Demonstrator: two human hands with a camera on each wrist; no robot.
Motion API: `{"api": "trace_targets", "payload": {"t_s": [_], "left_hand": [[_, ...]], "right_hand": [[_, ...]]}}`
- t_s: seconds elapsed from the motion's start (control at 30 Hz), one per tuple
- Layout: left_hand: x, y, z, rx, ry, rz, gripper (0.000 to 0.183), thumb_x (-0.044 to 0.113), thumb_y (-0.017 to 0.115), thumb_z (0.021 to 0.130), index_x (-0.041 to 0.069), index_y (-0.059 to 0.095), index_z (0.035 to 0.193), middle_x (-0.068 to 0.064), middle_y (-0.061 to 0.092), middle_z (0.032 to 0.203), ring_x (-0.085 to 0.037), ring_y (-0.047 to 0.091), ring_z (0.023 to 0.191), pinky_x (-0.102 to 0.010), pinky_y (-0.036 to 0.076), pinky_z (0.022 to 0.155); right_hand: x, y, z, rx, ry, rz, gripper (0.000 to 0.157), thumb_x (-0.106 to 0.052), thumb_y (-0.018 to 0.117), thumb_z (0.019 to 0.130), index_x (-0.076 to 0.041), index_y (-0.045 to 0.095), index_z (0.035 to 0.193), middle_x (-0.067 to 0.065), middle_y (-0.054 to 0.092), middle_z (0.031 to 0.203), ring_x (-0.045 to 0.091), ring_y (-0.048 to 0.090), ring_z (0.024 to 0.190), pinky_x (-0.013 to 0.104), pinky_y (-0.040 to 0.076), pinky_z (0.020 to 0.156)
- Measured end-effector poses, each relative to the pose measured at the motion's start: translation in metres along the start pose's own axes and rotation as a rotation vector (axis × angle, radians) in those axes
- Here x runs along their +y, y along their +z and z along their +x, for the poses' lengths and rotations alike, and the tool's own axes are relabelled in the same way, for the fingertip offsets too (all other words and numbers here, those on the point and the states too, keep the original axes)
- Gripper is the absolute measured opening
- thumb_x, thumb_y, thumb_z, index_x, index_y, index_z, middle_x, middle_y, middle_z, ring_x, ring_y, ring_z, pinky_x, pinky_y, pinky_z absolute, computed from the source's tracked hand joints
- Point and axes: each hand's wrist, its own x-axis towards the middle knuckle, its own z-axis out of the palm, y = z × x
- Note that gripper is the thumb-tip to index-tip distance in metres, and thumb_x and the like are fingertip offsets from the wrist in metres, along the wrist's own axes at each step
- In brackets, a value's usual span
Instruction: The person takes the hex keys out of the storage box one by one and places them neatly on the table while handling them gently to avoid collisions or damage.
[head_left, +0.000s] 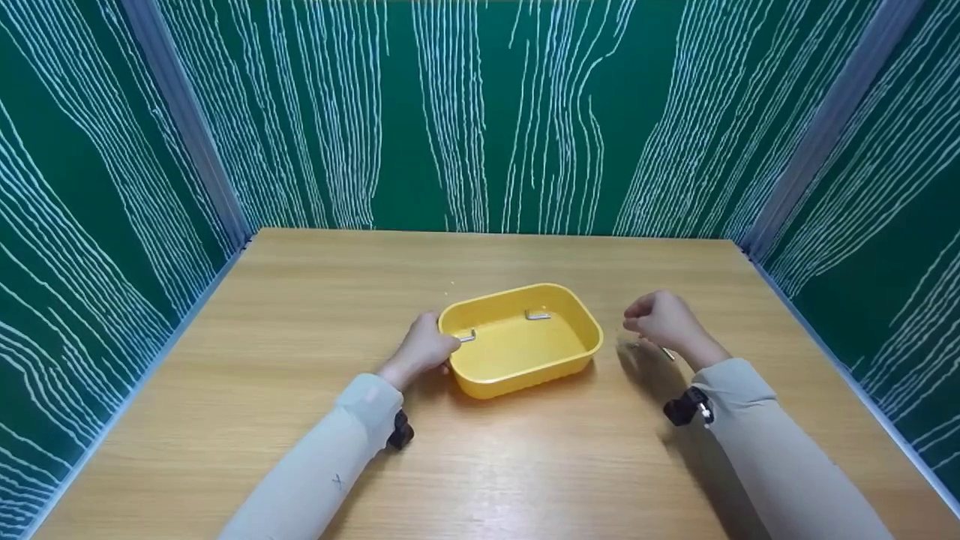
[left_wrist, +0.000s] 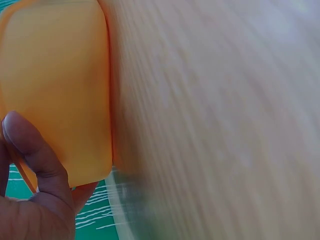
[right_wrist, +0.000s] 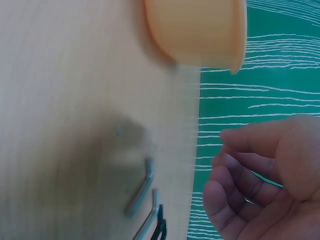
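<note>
My left hand grips the left end of a yellow plastic basin, its thumb lying over the rim. The thumb shows against the outer wall of the basin in the left wrist view. Inside the basin lie two L-shaped hex keys, a far hex key and a near-left hex key by the thumb. Right of the basin, my right hand hovers over the table with loosely bent fingers and nothing visible between them. Below it in the right wrist view are two silver hex keys.
The wooden table extends to green walls with white wavy lines at the back and sides. Dark slim pieces lie beside the silver hex keys. Tiny pale specks lie behind the basin.
</note>
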Motion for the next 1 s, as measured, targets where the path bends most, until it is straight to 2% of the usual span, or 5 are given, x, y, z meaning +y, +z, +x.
{"api": "trace_targets", "payload": {"t_s": [0.13,0.5,0.63,0.8,1.0], "left_hand": [[0.0,0.001,-0.001,-0.003,0.001,-0.001,0.049,-0.006,0.061,0.091,-0.007,0.056,0.14,-0.016,0.068,0.097,-0.013,0.058,0.049,-0.021,0.054,0.041],[0.002,0.0,-0.003,0.003,0.007,0.007,0.047,-0.004,0.062,0.092,-0.007,0.057,0.138,-0.015,0.068,0.095,-0.012,0.057,0.048,-0.021,0.053,0.042],[0.001,0.0,-0.004,-0.004,0.03,-0.005,0.045,-0.005,0.061,0.089,-0.009,0.058,0.134,-0.013,0.068,0.089,-0.01,0.056,0.047,-0.02,0.052,0.04],[0.001,0.0,-0.004,-0.005,0.023,-0.004,0.046,-0.005,0.06,0.089,-0.009,0.056,0.135,-0.011,0.066,0.091,-0.011,0.057,0.049,-0.02,0.052,0.041],[0.002,-0.002,-0.004,-0.005,0.018,0.008,0.046,-0.005,0.061,0.09,-0.008,0.058,0.135,-0.012,0.066,0.092,-0.012,0.057,0.05,-0.021,0.053,0.042]], "right_hand": [[-0.006,0.001,0.002,0.01,-0.037,-0.007,0.035,-0.012,0.07,0.101,0.01,0.071,0.127,0.028,0.074,0.121,0.041,0.073,0.107,0.027,0.064,0.078],[-0.025,0.008,0.008,0.072,-0.153,0.018,0.029,-0.011,0.073,0.1,0.009,0.074,0.121,0.026,0.076,0.113,0.025,0.068,0.093,0.019,0.057,0.066],[-0.034,0.012,0.01,0.063,-0.186,0.024,0.028,-0.01,0.075,0.1,0.009,0.075,0.121,0.025,0.077,0.113,0.027,0.07,0.097,0.02,0.059,0.075],[-0.044,0.015,0.013,0.011,-0.191,0.017,0.032,-0.012,0.076,0.1,0.005,0.074,0.127,0.023,0.077,0.118,0.031,0.071,0.104,0.03,0.065,0.089],[-0.051,0.022,0.017,-0.021,-0.25,-0.002,0.032,-0.009,0.079,0.097,0.006,0.075,0.125,0.022,0.077,0.112,0.029,0.069,0.099,0.031,0.064,0.089]]}}
